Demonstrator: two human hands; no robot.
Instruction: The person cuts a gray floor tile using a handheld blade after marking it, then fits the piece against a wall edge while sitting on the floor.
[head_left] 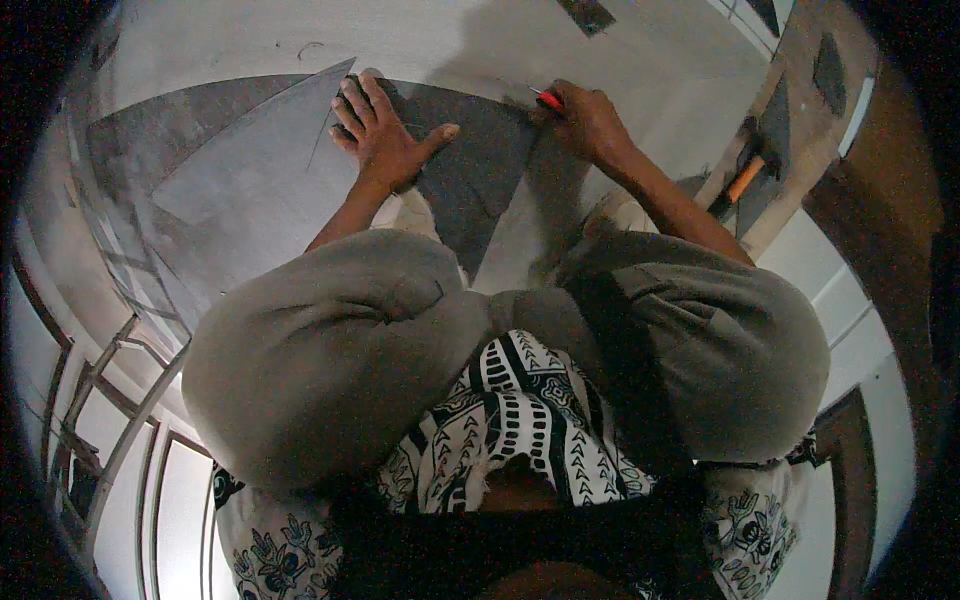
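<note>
My left hand (378,140) lies flat with its fingers spread. It rests where a light grey sheet (250,165) with a pointed corner overlaps a dark grey sheet (475,150). A thin line runs across the light sheet beside my fingers. My right hand (585,118) is closed around a small red-handled tool (549,101) with a thin, pale metal tip. The tip points left, just past the dark sheet's far right corner. Most of the handle is hidden in my fist, so the tool's exact kind cannot be made out.
A hammer (745,182) with an orange and black handle lies on a board at the right. Further off sits a small dark piece (587,15) on the pale floor (420,40). A metal frame (135,385) stands at the left. My bent knees flank the work area.
</note>
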